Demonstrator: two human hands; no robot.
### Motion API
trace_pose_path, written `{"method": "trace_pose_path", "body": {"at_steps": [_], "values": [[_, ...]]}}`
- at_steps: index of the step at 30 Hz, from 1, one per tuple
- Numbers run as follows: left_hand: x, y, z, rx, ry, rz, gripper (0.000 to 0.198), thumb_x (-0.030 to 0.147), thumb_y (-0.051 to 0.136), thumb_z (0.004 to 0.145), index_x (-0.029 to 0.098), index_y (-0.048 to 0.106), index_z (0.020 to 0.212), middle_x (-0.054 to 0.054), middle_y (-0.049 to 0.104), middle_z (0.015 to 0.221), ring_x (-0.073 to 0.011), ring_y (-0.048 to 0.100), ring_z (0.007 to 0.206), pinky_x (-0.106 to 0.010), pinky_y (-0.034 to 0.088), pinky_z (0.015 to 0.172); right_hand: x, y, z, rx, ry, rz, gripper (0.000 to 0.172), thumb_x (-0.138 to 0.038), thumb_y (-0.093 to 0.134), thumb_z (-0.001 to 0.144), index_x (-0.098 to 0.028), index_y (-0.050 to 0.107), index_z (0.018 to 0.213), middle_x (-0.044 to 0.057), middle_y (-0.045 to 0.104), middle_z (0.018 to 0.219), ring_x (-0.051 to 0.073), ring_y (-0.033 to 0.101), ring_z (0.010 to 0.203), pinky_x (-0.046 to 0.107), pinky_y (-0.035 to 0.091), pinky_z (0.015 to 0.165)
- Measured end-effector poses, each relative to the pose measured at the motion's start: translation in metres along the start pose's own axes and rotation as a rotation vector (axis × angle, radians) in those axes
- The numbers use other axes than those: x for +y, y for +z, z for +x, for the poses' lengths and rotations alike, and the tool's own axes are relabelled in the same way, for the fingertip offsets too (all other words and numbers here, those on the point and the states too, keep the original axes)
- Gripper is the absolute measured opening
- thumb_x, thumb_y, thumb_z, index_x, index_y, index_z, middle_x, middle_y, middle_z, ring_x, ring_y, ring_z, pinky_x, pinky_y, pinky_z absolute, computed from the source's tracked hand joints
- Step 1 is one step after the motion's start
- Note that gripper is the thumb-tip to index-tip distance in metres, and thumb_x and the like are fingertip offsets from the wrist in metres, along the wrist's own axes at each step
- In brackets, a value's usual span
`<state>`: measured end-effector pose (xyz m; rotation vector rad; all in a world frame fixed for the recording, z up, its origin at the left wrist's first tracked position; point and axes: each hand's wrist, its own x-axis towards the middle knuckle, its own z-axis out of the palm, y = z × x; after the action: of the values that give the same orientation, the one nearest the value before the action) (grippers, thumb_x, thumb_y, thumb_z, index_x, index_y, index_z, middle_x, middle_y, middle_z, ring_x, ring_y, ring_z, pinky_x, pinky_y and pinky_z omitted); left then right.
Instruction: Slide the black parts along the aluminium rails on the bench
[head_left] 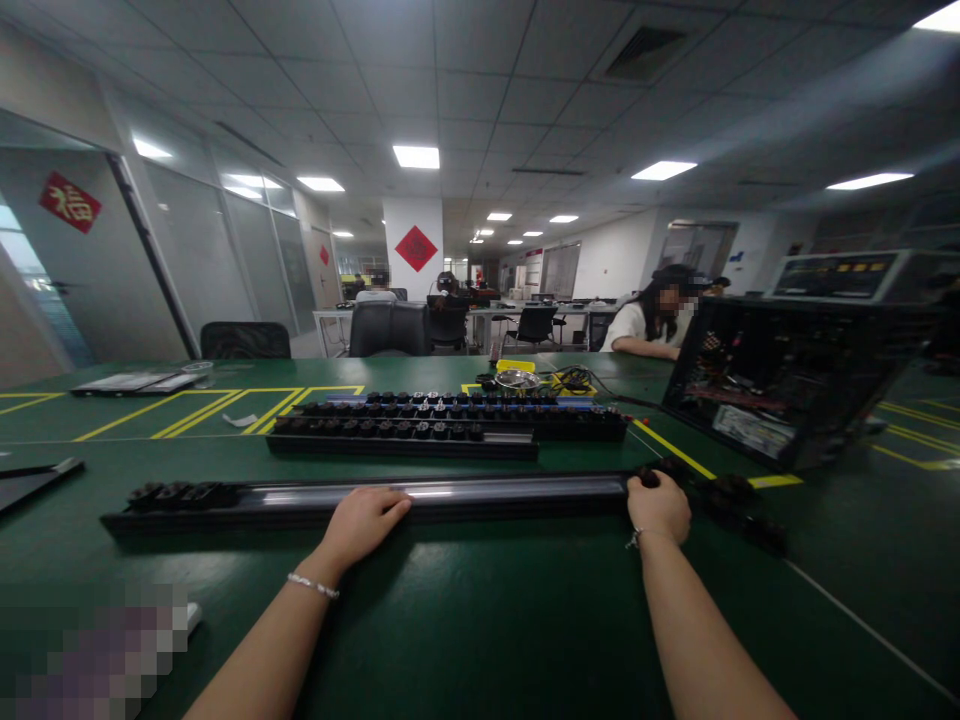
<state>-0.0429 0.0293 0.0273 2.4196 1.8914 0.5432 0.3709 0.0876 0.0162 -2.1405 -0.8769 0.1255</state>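
A long black channel-shaped tray (480, 512) with a shiny grey inner strip lies across the green table before me. Several small black round parts (176, 494) sit in its left end. My left hand (364, 525) is closed over the tray's near wall, thumb on the near side and fingertips over the rim. At the tray's right end, my right hand (661, 508) pinches a small black part (651, 478), mostly hidden by the fingers. Just right of that hand lie more dark parts (731, 492), too dim to make out.
Behind are similar trays (405, 445) filled with black parts. An opened computer case (787, 390) stands at the right, near a seated person (652, 320). A metal dish (517, 379) and cables (574, 380) lie farther back. A dark flat object (37, 480) is at the left edge.
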Motion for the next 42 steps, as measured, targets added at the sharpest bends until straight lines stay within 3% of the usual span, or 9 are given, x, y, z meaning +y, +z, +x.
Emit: {"method": "trace_pose_path", "body": {"at_steps": [8, 20, 22, 25, 29, 32, 37, 40, 42], "values": [[0.001, -0.003, -0.001, -0.026, -0.097, 0.022, 0.049, 0.052, 0.026, 0.085, 0.03, 0.069, 0.09, 0.001, 0.07, 0.096, -0.0204, 0.062, 0.09, -0.029, 0.043, 0.072, -0.003, -0.006, 0.0, -0.015, 0.035, 0.007, 0.049, -0.041, 0.044, 0.075, -0.018, 0.054, 0.117, 0.015, 0.055, 0.111, 0.03, 0.054, 0.096, 0.042, 0.044, 0.08], [0.003, -0.004, -0.004, -0.003, -0.076, 0.008, 0.046, 0.05, 0.028, 0.085, 0.028, 0.069, 0.086, 0.0, 0.07, 0.094, -0.0201, 0.062, 0.087, -0.029, 0.043, 0.071, 0.007, -0.013, 0.015, -0.085, 0.153, 0.003, 0.055, -0.04, 0.048, 0.071, -0.02, 0.05, 0.123, 0.016, 0.055, 0.113, 0.032, 0.054, 0.098, 0.043, 0.045, 0.077], [0.001, -0.003, -0.004, 0.03, -0.073, -0.023, 0.044, 0.048, 0.031, 0.085, 0.028, 0.069, 0.085, 0.0, 0.07, 0.092, -0.0192, 0.062, 0.086, -0.029, 0.043, 0.071, 0.011, -0.015, 0.021, -0.112, 0.137, -0.018, 0.054, -0.039, 0.048, 0.071, -0.023, 0.05, 0.123, 0.014, 0.054, 0.115, 0.032, 0.053, 0.1, 0.043, 0.045, 0.078], [-0.007, -0.005, -0.004, 0.177, -0.121, -0.053, 0.039, 0.043, 0.035, 0.084, 0.025, 0.069, 0.086, -0.001, 0.07, 0.09, -0.0176, 0.061, 0.085, -0.027, 0.043, 0.076, 0.017, -0.016, 0.028, -0.16, 0.079, -0.054, 0.046, -0.037, 0.047, 0.072, -0.026, 0.056, 0.115, 0.012, 0.055, 0.113, 0.031, 0.053, 0.1, 0.041, 0.045, 0.078], [-0.027, -0.015, -0.005, 0.395, -0.262, 0.001, 0.039, 0.034, 0.033, 0.083, 0.016, 0.064, 0.1, -0.01, 0.064, 0.103, -0.0225, 0.053, 0.102, -0.035, 0.035, 0.094, 0.019, -0.017, 0.031, -0.185, 0.064, -0.1, 0.042, -0.034, 0.047, 0.072, -0.027, 0.057, 0.112, 0.013, 0.055, 0.112, 0.032, 0.053, 0.099, 0.041, 0.046, 0.074], [-0.045, -0.026, -0.009, 0.64, -0.55, 0.12, 0.038, 0.032, 0.038, 0.079, 0.016, 0.061, 0.104, -0.011, 0.057, 0.113, -0.0256, 0.047, 0.109, -0.039, 0.034, 0.096, 0.018, -0.016, 0.028, -0.17, 0.044, -0.172, 0.042, -0.028, 0.047, 0.07, -0.028, 0.058, 0.111, 0.014, 0.052, 0.115, 0.036, 0.049, 0.103, 0.046, 0.045, 0.074], [-0.066, -0.032, -0.021, 0.65, -0.963, 0.012, 0.048, 0.038, 0.043, 0.074, 0.013, 0.053, 0.115, -0.016, 0.038, 0.131, -0.0323, 0.033, 0.124, -0.045, 0.03, 0.099, 0.021, -0.015, 0.02, -0.096, -0.014, -0.252, 0.042, -0.024, 0.045, 0.071, -0.023, 0.057, 0.111, 0.017, 0.047, 0.118, 0.038, 0.042, 0.108, 0.05, 0.041, 0.077], [-0.072, -0.028, -0.024, 0.639, -1.033, 0.013, 0.056, 0.042, 0.043, 0.073, 0.013, 0.047, 0.12, -0.018, 0.029, 0.137, -0.0336, 0.024, 0.128, -0.047, 0.027, 0.101, 0.019, -0.016, 0.014, 0.019, -0.046, -0.247, 0.041, -0.022, 0.044, 0.071, -0.018, 0.058, 0.109, 0.019, 0.044, 0.119, 0.037, 0.041, 0.108, 0.048, 0.04, 0.079], [-0.076, -0.026, -0.023, 0.591, -1.037, 0.067, 0.062, 0.045, 0.043, 0.071, 0.01, 0.043, 0.123, -0.02, 0.026, 0.139, -0.035, 0.02, 0.13, -0.049, 0.025, 0.101, 0.014, -0.015, 0.008, 0.108, -0.146, -0.205, 0.041, -0.019, 0.04, 0.071, -0.016, 0.059, 0.108, 0.017, 0.046, 0.118, 0.034, 0.041, 0.108, 0.045, 0.038, 0.082]]}}
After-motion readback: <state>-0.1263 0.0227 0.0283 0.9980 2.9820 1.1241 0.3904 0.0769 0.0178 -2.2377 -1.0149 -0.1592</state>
